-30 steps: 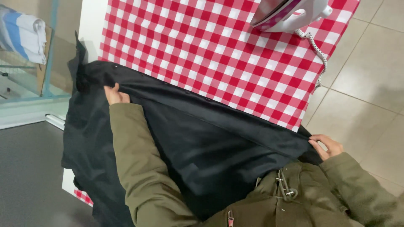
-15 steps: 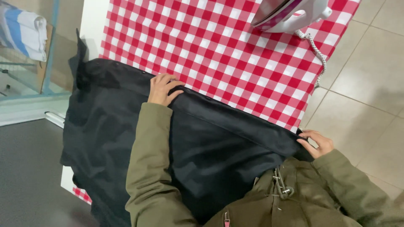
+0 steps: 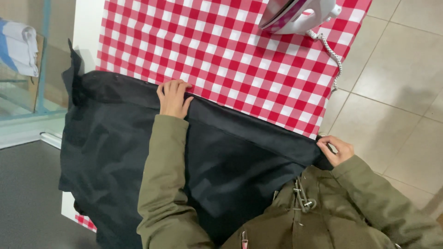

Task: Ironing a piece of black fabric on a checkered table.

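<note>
Board: ironing board (image 3: 240,50) w/ red-white checked cover, runs diagonal from top of view down to left.
Garment: black garment (image 3: 240,175) lies across near part of the board, covers it from left edge to right edge; its far hem makes a straight dark line on the checks. Left part hangs over the board side, wrinkled.
Floor: beige tiles (image 3: 397,69) at right, dark grey area at bottom left.
Sleeves: olive green jacket, both arms; left forearm lies on top of the garment, pointing away from the body.
Iron: white-pink iron (image 3: 295,14) at far end of the board, well apart from both hands, coiled cord (image 3: 334,55) hanging over right edge.
Left hand: left hand (image 3: 173,97) flat, palm down, on the far hem approx. at its middle; fingers together, tips reach onto the checks. Holds nothing, only presses.
Right hand: right hand (image 3: 337,150) at right board edge, close to the body, fingers curled, pinching the garment corner.
</note>
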